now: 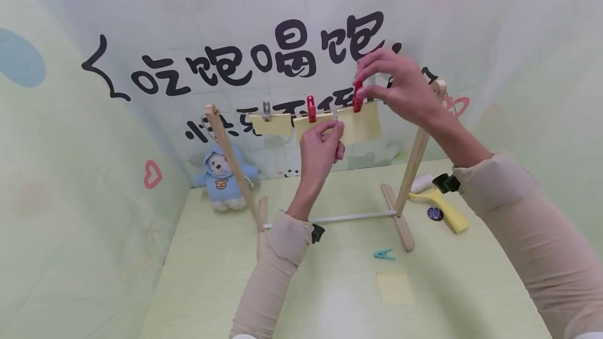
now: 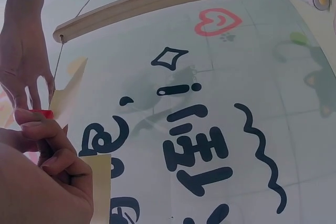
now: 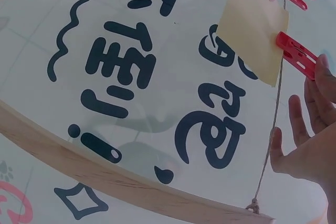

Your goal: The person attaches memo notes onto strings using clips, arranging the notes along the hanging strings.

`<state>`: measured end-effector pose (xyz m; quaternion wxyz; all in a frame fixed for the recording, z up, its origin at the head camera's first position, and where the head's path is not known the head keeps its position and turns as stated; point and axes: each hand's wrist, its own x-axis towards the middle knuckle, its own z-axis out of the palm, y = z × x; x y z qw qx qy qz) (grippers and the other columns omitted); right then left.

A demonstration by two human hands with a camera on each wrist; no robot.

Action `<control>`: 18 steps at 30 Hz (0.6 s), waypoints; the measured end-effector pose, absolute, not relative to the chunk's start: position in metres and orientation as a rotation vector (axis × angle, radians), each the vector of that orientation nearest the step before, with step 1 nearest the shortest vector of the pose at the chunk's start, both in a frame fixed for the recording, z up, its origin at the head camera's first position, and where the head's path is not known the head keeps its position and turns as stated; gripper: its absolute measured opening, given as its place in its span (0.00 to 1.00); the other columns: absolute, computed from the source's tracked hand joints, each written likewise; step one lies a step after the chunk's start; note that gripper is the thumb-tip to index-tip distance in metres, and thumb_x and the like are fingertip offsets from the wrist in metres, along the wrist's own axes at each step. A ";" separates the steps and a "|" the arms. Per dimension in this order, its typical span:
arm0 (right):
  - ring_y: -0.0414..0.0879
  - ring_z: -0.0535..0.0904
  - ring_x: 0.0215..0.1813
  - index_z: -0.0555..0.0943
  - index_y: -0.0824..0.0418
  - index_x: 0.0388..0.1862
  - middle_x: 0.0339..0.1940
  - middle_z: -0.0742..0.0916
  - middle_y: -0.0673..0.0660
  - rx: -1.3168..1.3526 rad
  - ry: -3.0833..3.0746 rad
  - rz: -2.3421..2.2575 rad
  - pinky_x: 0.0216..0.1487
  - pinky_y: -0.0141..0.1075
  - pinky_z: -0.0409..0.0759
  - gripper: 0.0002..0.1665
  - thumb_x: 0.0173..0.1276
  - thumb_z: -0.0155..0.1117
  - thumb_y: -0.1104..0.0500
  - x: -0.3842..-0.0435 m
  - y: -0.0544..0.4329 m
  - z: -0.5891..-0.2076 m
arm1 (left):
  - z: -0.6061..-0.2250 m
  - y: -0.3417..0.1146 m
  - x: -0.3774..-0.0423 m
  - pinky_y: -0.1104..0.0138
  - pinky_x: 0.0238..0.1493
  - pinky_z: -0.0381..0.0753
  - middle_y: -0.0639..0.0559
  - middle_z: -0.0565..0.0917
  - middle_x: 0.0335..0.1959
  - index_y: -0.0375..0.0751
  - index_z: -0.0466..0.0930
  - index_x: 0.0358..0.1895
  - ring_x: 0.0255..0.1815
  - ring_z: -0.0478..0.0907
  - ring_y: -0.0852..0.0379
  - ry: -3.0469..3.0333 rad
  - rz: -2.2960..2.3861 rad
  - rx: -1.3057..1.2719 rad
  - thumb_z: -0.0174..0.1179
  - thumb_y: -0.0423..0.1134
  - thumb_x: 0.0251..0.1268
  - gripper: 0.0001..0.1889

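Note:
My right hand [image 1: 404, 88] pinches the upper end of a red clothespin [image 1: 358, 99], which bites the top edge of a yellow paper note [image 1: 363, 125] on a string. At that note's left edge, my left hand [image 1: 319, 151] pinches the paper between thumb and fingertip. In the right wrist view the red clothespin [image 3: 298, 56] grips both note [image 3: 253, 30] and string [image 3: 278, 98]. Further left, another red clothespin [image 1: 311, 109] holds a second note [image 1: 301, 122], partly hidden by my left hand. A grey clothespin [image 1: 267, 111] holds a third note [image 1: 278, 126].
The string runs between wooden posts [image 1: 414, 166] joined by a white bar [image 1: 353, 218]. On the table [image 1: 207, 276] lie a teal clothespin [image 1: 384, 254], a loose note [image 1: 394, 287], a yellow tool [image 1: 445, 208] and a dark round disc [image 1: 435, 214]. A plush toy [image 1: 223, 182] stands behind the left post.

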<state>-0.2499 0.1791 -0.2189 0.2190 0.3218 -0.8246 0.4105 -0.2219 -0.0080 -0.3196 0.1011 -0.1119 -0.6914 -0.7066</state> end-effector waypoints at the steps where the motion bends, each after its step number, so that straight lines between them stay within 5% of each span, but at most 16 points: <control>1: 0.54 0.77 0.71 0.90 0.72 0.46 0.57 0.87 0.66 0.892 -2.286 1.132 0.81 0.44 0.67 0.08 0.69 0.76 0.74 -0.250 0.179 -0.220 | -0.320 -0.008 -0.222 0.74 0.18 0.65 0.57 0.77 0.13 0.29 0.88 0.58 0.14 0.71 0.63 -2.040 -2.088 -0.333 0.62 0.36 0.84 0.13; 18: 0.63 0.75 0.71 0.87 0.73 0.59 0.62 0.84 0.69 0.940 -2.410 0.955 0.78 0.59 0.69 0.19 0.71 0.77 0.70 -0.255 0.181 -0.225 | -0.321 -0.007 -0.225 0.74 0.18 0.64 0.58 0.77 0.14 0.28 0.87 0.58 0.14 0.71 0.64 -2.086 -2.042 -0.329 0.62 0.36 0.85 0.14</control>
